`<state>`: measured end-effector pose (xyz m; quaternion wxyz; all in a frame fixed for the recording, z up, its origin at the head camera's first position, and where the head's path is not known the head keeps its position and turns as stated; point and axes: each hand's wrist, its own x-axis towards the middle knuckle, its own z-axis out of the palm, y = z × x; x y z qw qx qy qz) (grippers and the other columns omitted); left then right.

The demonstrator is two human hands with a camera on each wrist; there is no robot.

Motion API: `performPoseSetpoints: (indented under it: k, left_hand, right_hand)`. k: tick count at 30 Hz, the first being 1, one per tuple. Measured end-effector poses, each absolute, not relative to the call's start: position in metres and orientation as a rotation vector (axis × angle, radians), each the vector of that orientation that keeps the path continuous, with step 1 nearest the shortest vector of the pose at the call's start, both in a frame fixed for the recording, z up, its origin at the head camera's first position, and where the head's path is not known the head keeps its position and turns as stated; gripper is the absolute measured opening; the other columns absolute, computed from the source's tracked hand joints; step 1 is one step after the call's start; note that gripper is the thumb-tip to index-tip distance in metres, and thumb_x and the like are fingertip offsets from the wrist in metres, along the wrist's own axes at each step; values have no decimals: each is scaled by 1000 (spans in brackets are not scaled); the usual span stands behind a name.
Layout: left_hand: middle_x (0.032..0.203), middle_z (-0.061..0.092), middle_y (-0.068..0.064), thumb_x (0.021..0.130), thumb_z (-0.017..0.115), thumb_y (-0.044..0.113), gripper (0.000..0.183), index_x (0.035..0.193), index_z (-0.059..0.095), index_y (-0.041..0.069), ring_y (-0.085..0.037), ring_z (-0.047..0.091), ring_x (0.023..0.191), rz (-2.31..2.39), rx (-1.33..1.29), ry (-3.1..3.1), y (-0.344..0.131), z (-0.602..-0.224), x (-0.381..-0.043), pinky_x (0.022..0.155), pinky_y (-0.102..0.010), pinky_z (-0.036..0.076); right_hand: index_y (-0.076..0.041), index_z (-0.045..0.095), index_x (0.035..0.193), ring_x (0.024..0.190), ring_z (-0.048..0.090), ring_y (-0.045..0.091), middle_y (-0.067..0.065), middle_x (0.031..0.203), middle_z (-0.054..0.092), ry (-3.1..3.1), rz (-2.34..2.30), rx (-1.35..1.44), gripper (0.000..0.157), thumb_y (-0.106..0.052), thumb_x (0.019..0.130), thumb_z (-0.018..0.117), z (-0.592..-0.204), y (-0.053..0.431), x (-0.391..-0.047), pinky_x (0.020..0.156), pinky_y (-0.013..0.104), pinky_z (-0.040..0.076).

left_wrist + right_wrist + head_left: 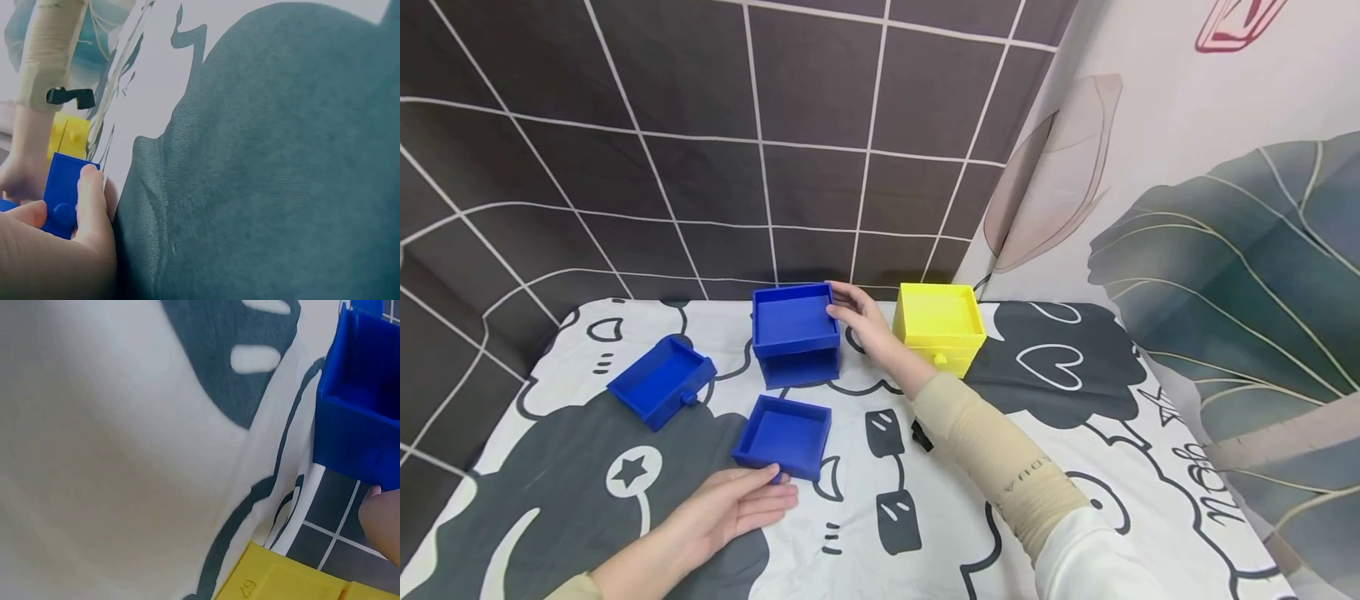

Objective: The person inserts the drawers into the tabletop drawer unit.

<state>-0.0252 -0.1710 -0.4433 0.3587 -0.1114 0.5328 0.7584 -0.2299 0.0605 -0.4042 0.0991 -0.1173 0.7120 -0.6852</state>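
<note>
My left hand holds a small blue drawer at its front, low over the cloth. In the left wrist view, the drawer's round knob shows between thumb and finger. Farther back stands a blue box cabinet, with a shallow tray-like top and a hollow slot facing me. My right hand grips its right side, the thumb by the top edge and the other fingers partly hidden behind. From the right wrist view, the cabinet appears at the right edge with fingers against its side.
A second blue drawer with a knob lies at the left. To the right of the cabinet stands a yellow box with a knobbed front. Printed cloth covers the table; a dark tiled-pattern backdrop rises behind it.
</note>
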Motion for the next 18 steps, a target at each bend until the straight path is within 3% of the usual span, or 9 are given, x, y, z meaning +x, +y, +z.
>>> performPoseSetpoints:
  k: [11,18]
  left_hand:
    - [114,80,-12,111,58,21,54,142,47,-21,-15,78,105,1990,-311,1364,-166,-446,-30,98,-32,65]
    - [114,80,-7,112,57,21,45,139,53,-14,-14,78,104,2044,-327,1332,-166,-445,-34,97,-30,65]
  right_hand:
    - [4,48,154,145,51,40,27,156,51,2111,-2146,-346,52,-4,103,58,-412,60,-223,127,49,42]
    - [5,50,152,143,53,41,28,153,53,2090,-2221,-297,51,-5,103,59,-417,57,-222,127,48,42]
